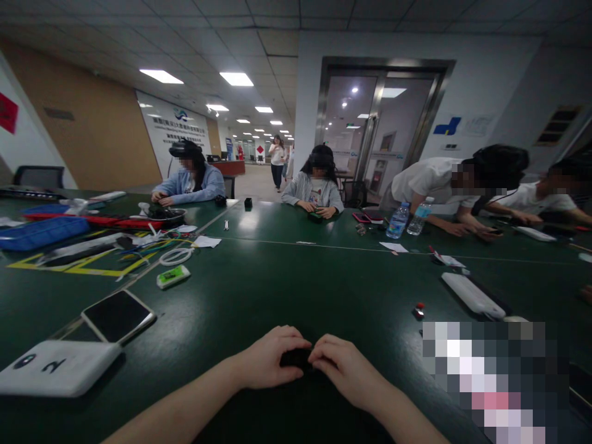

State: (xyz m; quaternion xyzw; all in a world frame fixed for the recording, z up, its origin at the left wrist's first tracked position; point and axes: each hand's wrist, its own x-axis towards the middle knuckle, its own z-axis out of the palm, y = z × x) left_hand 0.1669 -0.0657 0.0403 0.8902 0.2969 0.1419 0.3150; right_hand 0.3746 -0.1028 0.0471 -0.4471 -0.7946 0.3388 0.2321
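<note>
- Fingers of my left hand (261, 364) are curving in a half-closed C, the upper ones arching over and the thumb lying below a small dark object (296, 357).
- That object is sitting in the gap between them, low over the green table (277, 283); its outline is blending into the dark surface, so I cannot tell its exact shape.
- My right hand (346, 373) is meeting it from the right, thumb and fingertips drawing nearly together at its edge; whether they are pinching it or only touching it, I cannot tell.
- Left of my fingers, a white block marked 2 (60, 369) is lying near a dark-screened device (119, 314).
- Farther out on that side, a green-and-white pack (173, 277) is resting just before a coiled white cable (176, 256).
- Right of my fingers and beyond them, a small red-topped item (419, 311) is standing near a long white case (474, 296).
- Well beyond my fingertips, a seated co-worker (312, 185) is facing me across the table.
</note>
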